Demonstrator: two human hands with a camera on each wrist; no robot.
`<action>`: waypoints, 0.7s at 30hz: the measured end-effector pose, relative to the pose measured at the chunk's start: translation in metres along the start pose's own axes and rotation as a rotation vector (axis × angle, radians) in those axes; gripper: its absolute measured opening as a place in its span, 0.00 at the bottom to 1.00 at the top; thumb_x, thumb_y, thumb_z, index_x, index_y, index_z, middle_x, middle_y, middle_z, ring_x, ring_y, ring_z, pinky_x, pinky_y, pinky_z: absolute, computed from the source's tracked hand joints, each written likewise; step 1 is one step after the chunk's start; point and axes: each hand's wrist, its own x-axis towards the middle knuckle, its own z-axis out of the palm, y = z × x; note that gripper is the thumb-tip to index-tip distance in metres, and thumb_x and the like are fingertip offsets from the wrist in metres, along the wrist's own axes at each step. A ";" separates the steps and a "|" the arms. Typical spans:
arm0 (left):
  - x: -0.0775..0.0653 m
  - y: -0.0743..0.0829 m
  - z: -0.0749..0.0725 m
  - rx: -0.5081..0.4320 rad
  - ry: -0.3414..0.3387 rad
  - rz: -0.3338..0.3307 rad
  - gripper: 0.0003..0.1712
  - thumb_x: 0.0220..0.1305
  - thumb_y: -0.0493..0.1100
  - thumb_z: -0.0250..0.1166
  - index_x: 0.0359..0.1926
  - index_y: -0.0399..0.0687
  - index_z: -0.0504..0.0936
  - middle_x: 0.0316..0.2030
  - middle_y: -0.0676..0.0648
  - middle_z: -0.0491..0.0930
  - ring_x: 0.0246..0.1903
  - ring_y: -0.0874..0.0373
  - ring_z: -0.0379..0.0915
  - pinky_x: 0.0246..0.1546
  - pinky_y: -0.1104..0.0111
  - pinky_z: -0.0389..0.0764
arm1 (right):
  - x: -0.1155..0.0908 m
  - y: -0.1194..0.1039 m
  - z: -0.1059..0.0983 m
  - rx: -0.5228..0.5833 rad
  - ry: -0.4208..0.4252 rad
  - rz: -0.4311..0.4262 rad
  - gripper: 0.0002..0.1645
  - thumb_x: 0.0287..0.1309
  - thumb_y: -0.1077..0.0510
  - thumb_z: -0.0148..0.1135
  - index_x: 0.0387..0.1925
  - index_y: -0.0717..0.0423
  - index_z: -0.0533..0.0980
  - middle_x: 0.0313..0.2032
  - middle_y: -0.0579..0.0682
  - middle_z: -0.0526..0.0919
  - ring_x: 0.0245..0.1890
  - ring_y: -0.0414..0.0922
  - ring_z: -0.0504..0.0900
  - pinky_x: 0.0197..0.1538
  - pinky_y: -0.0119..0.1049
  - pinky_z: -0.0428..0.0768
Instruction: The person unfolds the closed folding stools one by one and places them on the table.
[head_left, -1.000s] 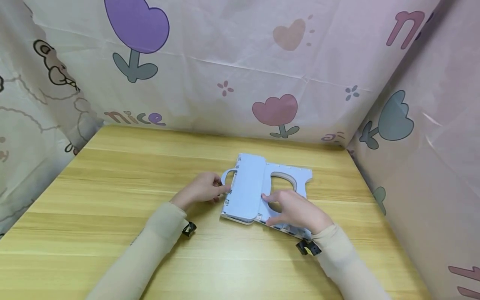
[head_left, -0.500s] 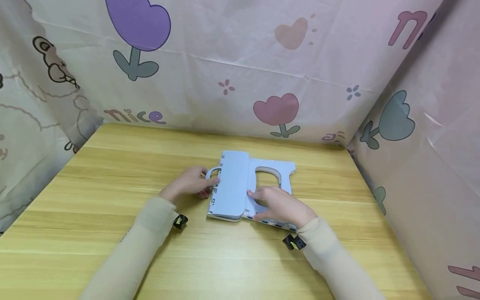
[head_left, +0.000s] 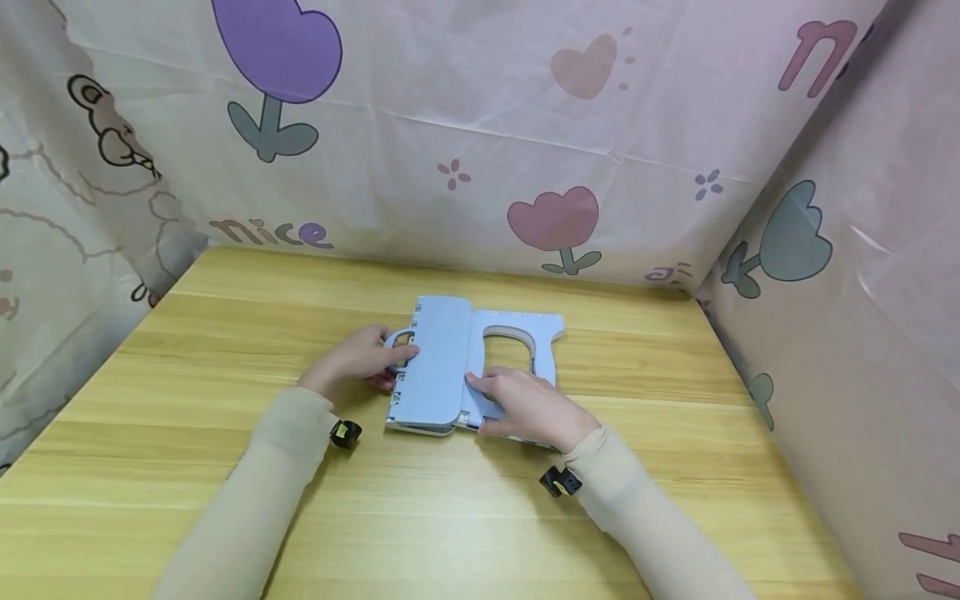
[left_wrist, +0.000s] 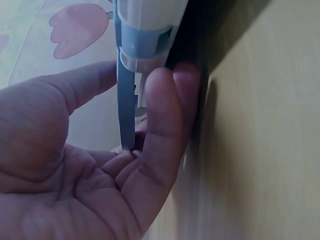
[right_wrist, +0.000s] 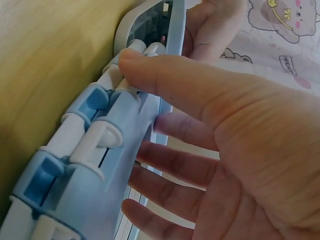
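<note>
A light blue plastic folding stool (head_left: 432, 358) lies folded on the table, its smooth panel on the left and a leg panel (head_left: 551, 333) with an arched cutout on the right. My left hand (head_left: 358, 357) grips the loop handle at its left edge, thumb on top and fingers underneath. In the left wrist view, the handle (left_wrist: 126, 110) stands between thumb and curled fingers. My right hand (head_left: 534, 404) holds the leg panel by its near edge. The right wrist view shows its thumb on the blue and white hinges (right_wrist: 95, 135), fingertips against the panel face.
A wood-grain table (head_left: 442, 517) extends around the stool. Patterned cloth (head_left: 420, 125) hangs along its back and both sides. Each wrist carries a small black device (head_left: 561, 481).
The folding stool has slid left across the table, and both hands have moved with it. Their hold on it looks the same.
</note>
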 end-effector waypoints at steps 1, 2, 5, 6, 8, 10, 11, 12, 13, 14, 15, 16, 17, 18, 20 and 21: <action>0.000 -0.001 -0.001 -0.014 -0.005 -0.005 0.24 0.80 0.54 0.64 0.51 0.37 0.68 0.34 0.42 0.82 0.26 0.56 0.82 0.34 0.66 0.89 | 0.000 0.000 0.000 -0.004 -0.002 0.001 0.49 0.61 0.46 0.80 0.78 0.55 0.70 0.65 0.56 0.83 0.47 0.42 0.81 0.49 0.39 0.85; 0.000 -0.001 -0.001 -0.025 -0.010 -0.006 0.24 0.79 0.54 0.64 0.50 0.38 0.68 0.34 0.42 0.82 0.26 0.56 0.82 0.34 0.67 0.89 | -0.001 0.001 0.000 -0.012 -0.004 0.004 0.50 0.61 0.45 0.80 0.79 0.54 0.69 0.65 0.56 0.83 0.48 0.43 0.82 0.49 0.40 0.86; 0.001 -0.002 0.000 -0.051 -0.034 0.004 0.23 0.79 0.55 0.64 0.48 0.38 0.68 0.34 0.43 0.82 0.26 0.57 0.83 0.34 0.67 0.89 | -0.005 0.004 0.000 -0.027 0.003 0.041 0.50 0.60 0.43 0.80 0.79 0.53 0.70 0.67 0.55 0.83 0.54 0.46 0.85 0.54 0.45 0.87; 0.002 -0.002 0.001 -0.061 -0.040 0.004 0.23 0.79 0.55 0.64 0.48 0.39 0.68 0.34 0.43 0.82 0.26 0.57 0.83 0.35 0.68 0.89 | -0.007 0.004 0.000 -0.026 0.008 0.059 0.51 0.59 0.43 0.81 0.78 0.53 0.70 0.66 0.54 0.84 0.54 0.47 0.86 0.54 0.47 0.88; 0.003 -0.001 0.002 -0.083 -0.051 0.003 0.23 0.79 0.54 0.65 0.47 0.40 0.68 0.34 0.43 0.81 0.27 0.57 0.83 0.36 0.67 0.89 | -0.010 0.006 -0.001 -0.026 0.016 0.094 0.50 0.57 0.42 0.82 0.76 0.54 0.72 0.63 0.53 0.85 0.52 0.48 0.86 0.54 0.50 0.88; 0.003 -0.002 0.003 -0.107 -0.053 -0.013 0.23 0.79 0.54 0.65 0.46 0.41 0.66 0.35 0.43 0.80 0.28 0.57 0.83 0.38 0.67 0.89 | -0.011 0.006 -0.001 -0.022 0.025 0.112 0.47 0.56 0.42 0.83 0.72 0.55 0.74 0.59 0.52 0.87 0.50 0.49 0.87 0.52 0.52 0.88; 0.003 -0.003 0.002 -0.118 -0.052 -0.018 0.23 0.79 0.54 0.65 0.45 0.41 0.65 0.36 0.44 0.79 0.28 0.56 0.83 0.38 0.67 0.89 | -0.011 0.006 0.000 -0.018 0.031 0.111 0.45 0.56 0.43 0.84 0.69 0.56 0.76 0.57 0.51 0.88 0.48 0.49 0.87 0.51 0.52 0.88; 0.002 -0.004 0.001 -0.131 -0.052 -0.025 0.23 0.79 0.54 0.65 0.44 0.42 0.64 0.36 0.44 0.78 0.29 0.56 0.82 0.38 0.66 0.89 | -0.011 0.005 0.000 -0.018 0.032 0.104 0.41 0.55 0.43 0.84 0.65 0.55 0.78 0.54 0.50 0.89 0.45 0.49 0.86 0.47 0.51 0.88; 0.002 -0.006 0.000 -0.151 -0.052 -0.036 0.23 0.79 0.53 0.65 0.44 0.42 0.64 0.37 0.44 0.77 0.29 0.56 0.82 0.39 0.66 0.89 | -0.010 0.005 0.001 -0.026 0.032 0.094 0.36 0.55 0.43 0.84 0.60 0.55 0.81 0.51 0.49 0.89 0.42 0.48 0.86 0.44 0.49 0.87; 0.001 -0.008 -0.001 -0.169 -0.051 -0.043 0.22 0.79 0.53 0.65 0.44 0.43 0.63 0.38 0.44 0.76 0.30 0.56 0.82 0.39 0.66 0.89 | -0.009 0.005 0.003 -0.033 0.033 0.083 0.31 0.55 0.43 0.84 0.54 0.53 0.82 0.48 0.48 0.88 0.41 0.47 0.85 0.40 0.47 0.86; 0.001 -0.010 -0.002 -0.186 -0.052 -0.046 0.22 0.79 0.53 0.65 0.44 0.43 0.63 0.39 0.44 0.76 0.30 0.55 0.81 0.40 0.66 0.88 | -0.008 0.004 0.004 -0.041 0.035 0.072 0.27 0.55 0.43 0.84 0.48 0.52 0.83 0.44 0.46 0.88 0.38 0.46 0.83 0.37 0.44 0.84; 0.000 -0.012 -0.003 -0.200 -0.054 -0.047 0.22 0.79 0.52 0.65 0.45 0.43 0.63 0.39 0.45 0.75 0.31 0.55 0.81 0.40 0.66 0.88 | -0.007 0.004 0.005 -0.047 0.039 0.061 0.23 0.55 0.42 0.84 0.42 0.50 0.82 0.41 0.44 0.86 0.36 0.44 0.81 0.33 0.41 0.81; 0.000 -0.013 -0.004 -0.207 -0.056 -0.041 0.21 0.79 0.52 0.65 0.45 0.43 0.64 0.40 0.45 0.75 0.31 0.56 0.81 0.40 0.67 0.88 | -0.006 0.004 0.007 -0.049 0.042 0.049 0.22 0.54 0.42 0.84 0.37 0.49 0.81 0.37 0.42 0.83 0.33 0.43 0.78 0.30 0.38 0.76; 0.000 -0.014 -0.005 -0.215 -0.058 -0.037 0.21 0.79 0.51 0.64 0.46 0.43 0.64 0.39 0.45 0.76 0.31 0.55 0.81 0.39 0.67 0.88 | -0.004 0.004 0.008 -0.055 0.046 0.038 0.22 0.54 0.42 0.84 0.33 0.48 0.79 0.34 0.42 0.80 0.30 0.42 0.74 0.28 0.36 0.71; 0.000 -0.014 -0.006 -0.218 -0.064 -0.027 0.20 0.80 0.50 0.64 0.47 0.42 0.64 0.39 0.45 0.76 0.31 0.56 0.80 0.37 0.68 0.88 | -0.004 0.005 0.009 -0.066 0.059 0.027 0.24 0.54 0.41 0.84 0.30 0.46 0.76 0.31 0.40 0.76 0.28 0.40 0.70 0.26 0.34 0.66; 0.000 -0.014 -0.006 -0.213 -0.066 -0.021 0.20 0.80 0.50 0.64 0.47 0.42 0.64 0.39 0.45 0.76 0.31 0.56 0.80 0.36 0.68 0.88 | -0.004 0.005 0.010 -0.067 0.065 0.024 0.24 0.54 0.41 0.84 0.29 0.46 0.75 0.30 0.40 0.74 0.28 0.40 0.69 0.26 0.34 0.64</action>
